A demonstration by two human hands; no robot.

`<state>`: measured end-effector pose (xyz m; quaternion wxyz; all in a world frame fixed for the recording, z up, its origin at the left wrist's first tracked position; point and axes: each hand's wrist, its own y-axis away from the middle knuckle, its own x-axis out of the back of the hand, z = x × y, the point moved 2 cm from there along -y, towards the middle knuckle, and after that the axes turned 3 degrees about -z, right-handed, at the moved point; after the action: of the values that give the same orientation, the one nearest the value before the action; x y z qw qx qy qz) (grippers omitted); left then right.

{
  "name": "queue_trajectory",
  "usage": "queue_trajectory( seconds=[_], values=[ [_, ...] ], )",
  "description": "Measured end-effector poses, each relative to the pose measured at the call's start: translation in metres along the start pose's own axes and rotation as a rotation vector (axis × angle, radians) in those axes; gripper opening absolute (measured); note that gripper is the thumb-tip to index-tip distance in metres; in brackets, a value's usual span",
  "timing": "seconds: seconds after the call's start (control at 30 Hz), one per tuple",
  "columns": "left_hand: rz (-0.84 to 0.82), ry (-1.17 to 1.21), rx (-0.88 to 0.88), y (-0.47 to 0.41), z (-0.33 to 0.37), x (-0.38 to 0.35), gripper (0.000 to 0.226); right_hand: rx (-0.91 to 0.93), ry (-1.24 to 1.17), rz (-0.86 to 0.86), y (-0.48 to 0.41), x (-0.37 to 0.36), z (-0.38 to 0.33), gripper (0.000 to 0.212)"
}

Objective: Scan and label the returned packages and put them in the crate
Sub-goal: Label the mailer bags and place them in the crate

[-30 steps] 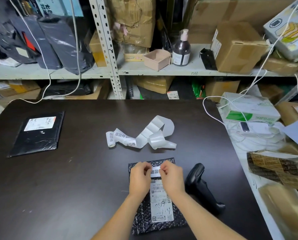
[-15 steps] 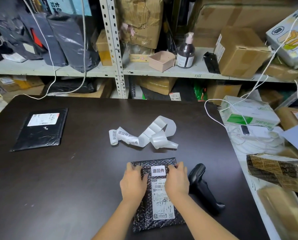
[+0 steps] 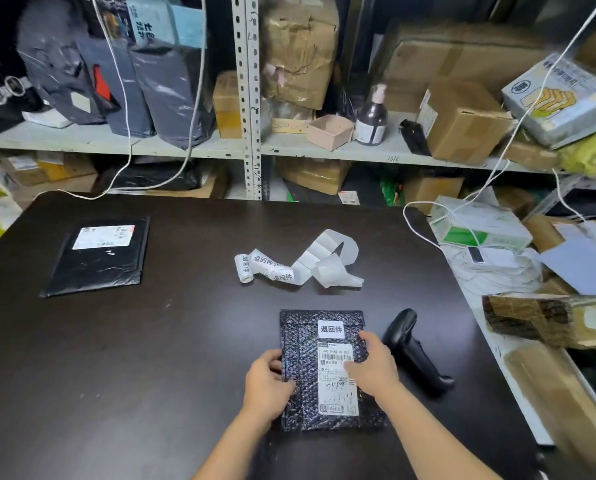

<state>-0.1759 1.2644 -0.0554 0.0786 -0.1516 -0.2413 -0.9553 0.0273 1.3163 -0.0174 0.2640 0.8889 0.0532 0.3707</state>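
A black bubble mailer (image 3: 303, 344) lies flat on the dark table (image 3: 151, 358) near its front edge, bearing a white shipping label and a small white sticker (image 3: 331, 329) with printed characters above it. My left hand (image 3: 267, 382) grips the mailer's left edge. Gripping the right edge, my right hand (image 3: 371, 367) has its thumb over the shipping label. A black barcode scanner (image 3: 410, 348) lies just right of the mailer. A curled strip of stickers (image 3: 296, 265) sits at mid-table. A second black mailer (image 3: 99, 261) with a white label lies at the far left.
Metal shelves (image 3: 248, 98) behind the table hold cardboard boxes, grey bags and a pump bottle (image 3: 371, 117). To the right a white surface carries a green-and-white box (image 3: 480, 226), white cables and a crumpled brown parcel (image 3: 546, 318).
The sticker went from being pressed on by both hands' fingertips to lying stuck on the mailer. Both hands slid down and outward to the mailer's side edges.
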Motion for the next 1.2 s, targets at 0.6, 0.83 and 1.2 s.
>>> queue_trajectory(
  seconds=[0.6, 0.83, 1.2],
  values=[
    [0.601, 0.089, -0.007, 0.233, -0.069, 0.113, 0.055, 0.543, -0.120, -0.340, 0.154, -0.097, -0.017, 0.067],
    [0.916, 0.216, 0.143, 0.403, -0.147, 0.162, 0.058, 0.765, -0.032, -0.641, 0.291, -0.190, -0.037, 0.064],
    [1.197, 0.557, 0.283, 0.585, -0.316, 0.228, 0.070, 1.043, 0.286, -0.845, 0.487, -0.359, -0.051, 0.064]
  ],
)
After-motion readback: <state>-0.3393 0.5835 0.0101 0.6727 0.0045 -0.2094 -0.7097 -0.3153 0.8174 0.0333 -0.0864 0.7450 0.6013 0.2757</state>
